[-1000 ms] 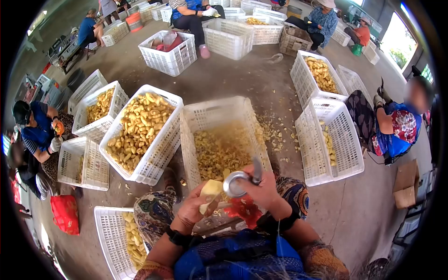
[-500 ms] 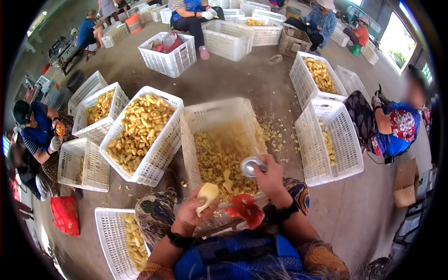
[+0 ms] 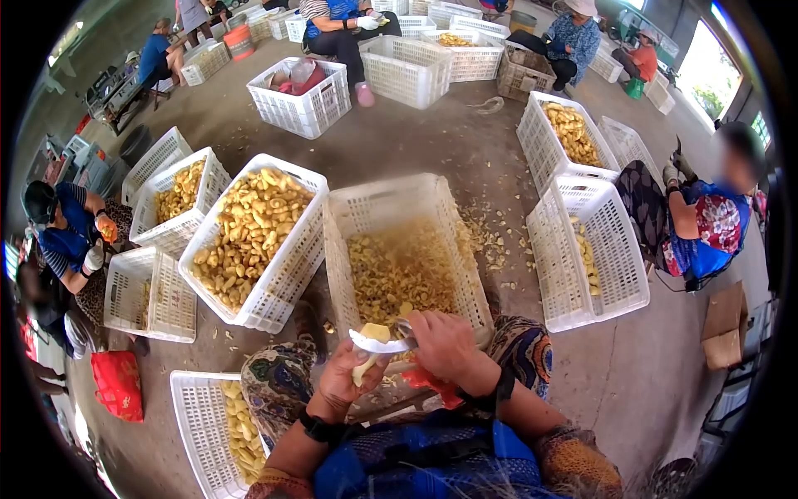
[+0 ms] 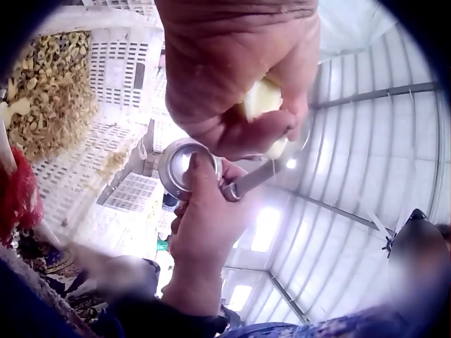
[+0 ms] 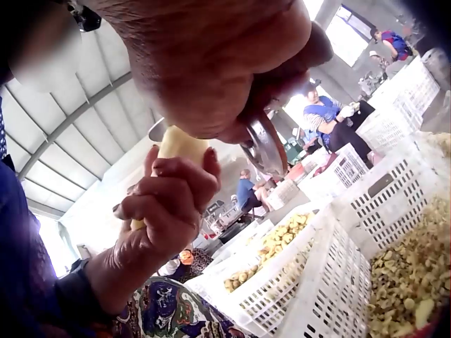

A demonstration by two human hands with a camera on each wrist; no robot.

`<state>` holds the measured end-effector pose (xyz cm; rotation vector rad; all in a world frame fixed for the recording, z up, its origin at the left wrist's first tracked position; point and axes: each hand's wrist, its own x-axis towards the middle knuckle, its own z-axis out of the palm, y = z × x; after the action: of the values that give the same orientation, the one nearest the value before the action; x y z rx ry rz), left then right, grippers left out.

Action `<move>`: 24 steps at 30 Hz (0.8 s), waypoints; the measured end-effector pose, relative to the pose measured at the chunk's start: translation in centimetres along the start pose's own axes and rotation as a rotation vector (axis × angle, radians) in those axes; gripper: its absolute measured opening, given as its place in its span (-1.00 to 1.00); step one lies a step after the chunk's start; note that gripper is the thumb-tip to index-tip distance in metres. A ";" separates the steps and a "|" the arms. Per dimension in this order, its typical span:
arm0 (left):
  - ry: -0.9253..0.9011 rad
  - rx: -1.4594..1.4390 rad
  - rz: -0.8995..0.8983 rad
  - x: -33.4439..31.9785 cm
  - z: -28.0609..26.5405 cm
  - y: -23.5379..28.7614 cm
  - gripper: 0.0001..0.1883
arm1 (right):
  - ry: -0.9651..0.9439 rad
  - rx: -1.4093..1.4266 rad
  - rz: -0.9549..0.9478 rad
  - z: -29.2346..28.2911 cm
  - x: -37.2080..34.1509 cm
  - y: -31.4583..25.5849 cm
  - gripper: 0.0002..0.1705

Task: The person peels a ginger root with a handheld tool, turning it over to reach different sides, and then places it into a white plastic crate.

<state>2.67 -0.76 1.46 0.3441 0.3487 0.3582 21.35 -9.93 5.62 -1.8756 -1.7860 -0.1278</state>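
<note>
In the head view the left hand (image 3: 342, 376) grips a pale yellow peeled root (image 3: 376, 333), which looks like ginger. The right hand (image 3: 449, 345) holds a metal tool, whose blade (image 3: 381, 343) lies across the root. A round metal cup or ring (image 4: 184, 169) of that tool shows by the right thumb in the left wrist view. The left hand's curled fingers (image 5: 165, 193) wrap the root (image 5: 182, 146) in the right wrist view. Both hands are over the near edge of a white crate (image 3: 337, 274) holding peelings (image 3: 399, 283). Red material (image 3: 432, 384) lies below the right hand.
A crate heaped with yellow roots (image 3: 249, 233) stands left of the middle crate. Another crate (image 3: 191, 416) with pale roots is at the near left. More crates (image 3: 611, 274) stand at the right. Scraps (image 3: 492, 241) litter the floor. Several seated people are around.
The right hand has moved left from over the middle crate's right side, bringing the blade back against the root. The left hand keeps its grip. A peeling that hung over the crate is out of sight.
</note>
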 end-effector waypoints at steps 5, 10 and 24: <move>-0.145 0.095 0.001 -0.6 0.5 0.3 -0.33 | -0.091 0.105 0.496 2.2 -1.7 6.6 -0.71; -0.028 0.006 -0.094 -0.4 0.0 -0.1 -0.18 | 0.069 0.689 0.774 0.2 -0.7 4.9 -0.76; -0.138 0.378 -0.035 -1.3 2.1 0.9 -0.39 | 0.223 1.098 0.796 -0.1 0.0 5.8 -0.84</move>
<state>2.11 -1.00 4.06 0.7282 0.2857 0.2309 26.93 -9.85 3.86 -1.4544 -0.5748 0.7444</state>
